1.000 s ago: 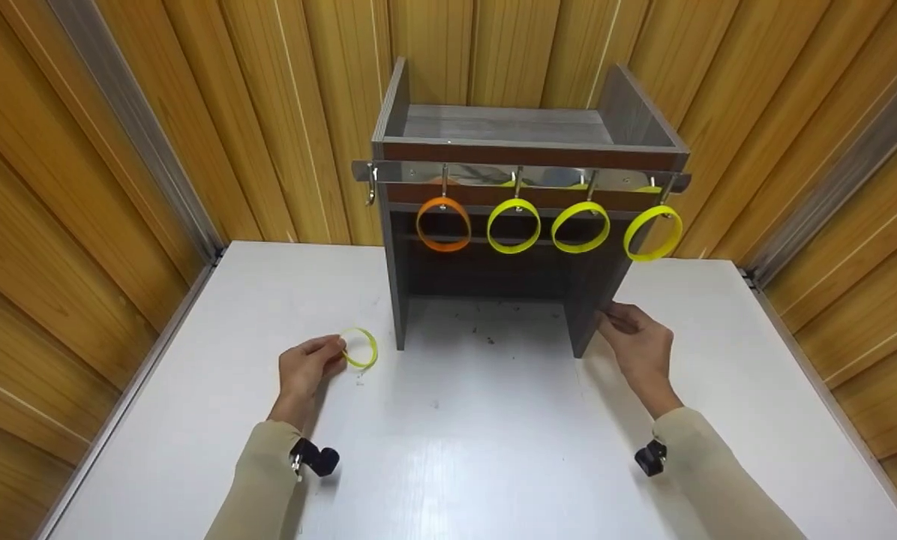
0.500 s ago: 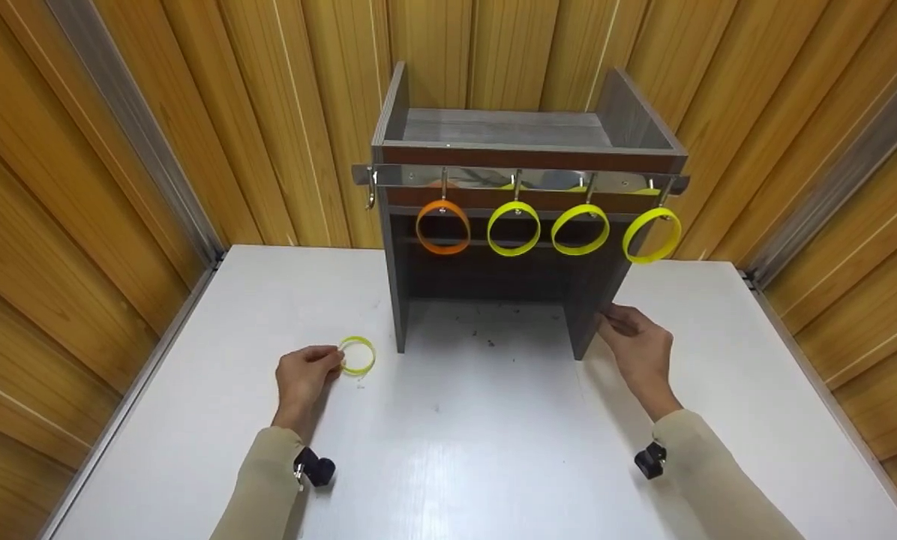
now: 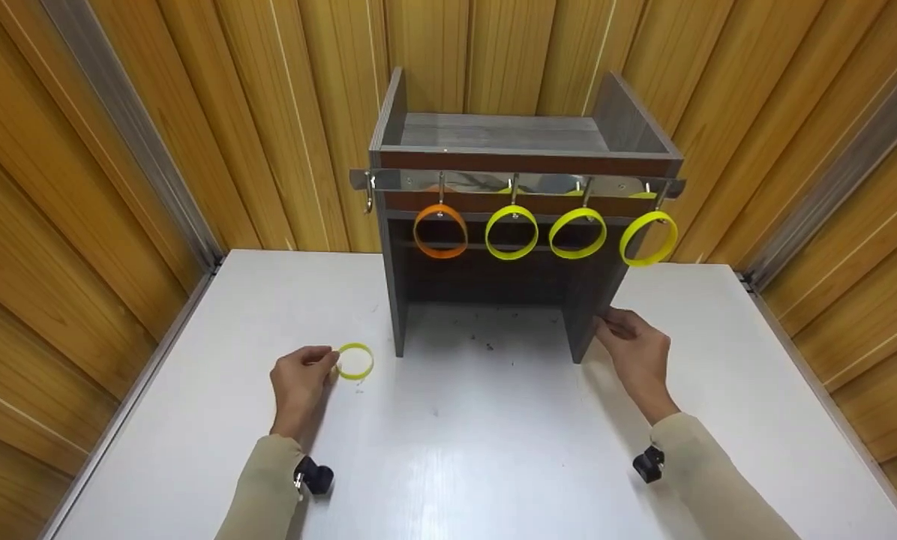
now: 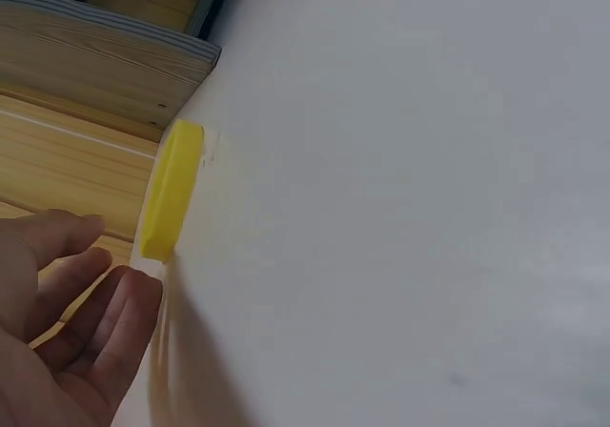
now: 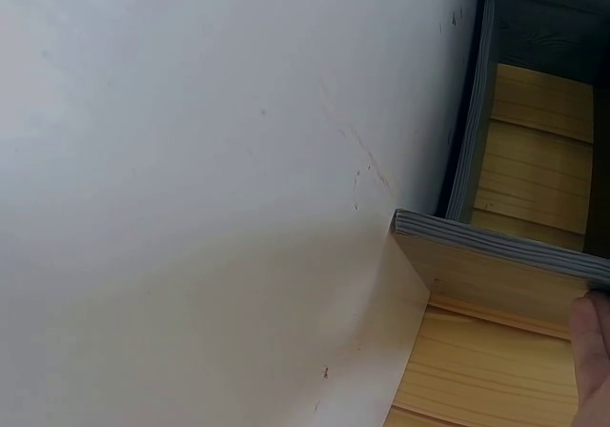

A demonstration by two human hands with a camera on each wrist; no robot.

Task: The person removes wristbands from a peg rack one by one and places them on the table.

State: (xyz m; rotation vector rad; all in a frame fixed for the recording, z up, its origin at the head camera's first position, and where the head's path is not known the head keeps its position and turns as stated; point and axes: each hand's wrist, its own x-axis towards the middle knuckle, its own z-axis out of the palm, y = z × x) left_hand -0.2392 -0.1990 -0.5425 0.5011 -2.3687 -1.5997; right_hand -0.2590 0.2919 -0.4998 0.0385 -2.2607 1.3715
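Observation:
A yellow ring (image 3: 355,361) lies flat on the white table. My left hand (image 3: 298,384) is beside it, fingertips at its left edge. In the left wrist view, my loosely bent fingers (image 4: 129,317) stand just apart from the ring (image 4: 172,193). At the right, my right hand (image 3: 636,352) touches the outer face of the grey shelf unit's side panel (image 3: 589,330). Its fingertips (image 5: 591,327) rest on that panel in the right wrist view; the rest of the hand is out of frame there.
A metal hook rail (image 3: 486,181) runs across the shelf unit's front. From its hooks hang an orange ring (image 3: 416,236) and several yellow rings, one of them the rightmost ring (image 3: 647,262). The leftmost hook (image 3: 369,195) is bare. Wood-grain walls (image 3: 156,150) surround the table.
The yellow ring at my left hand has gone from tilted in the fingers to flat on the table, and the hand has come slightly nearer. My right hand stays on the panel.

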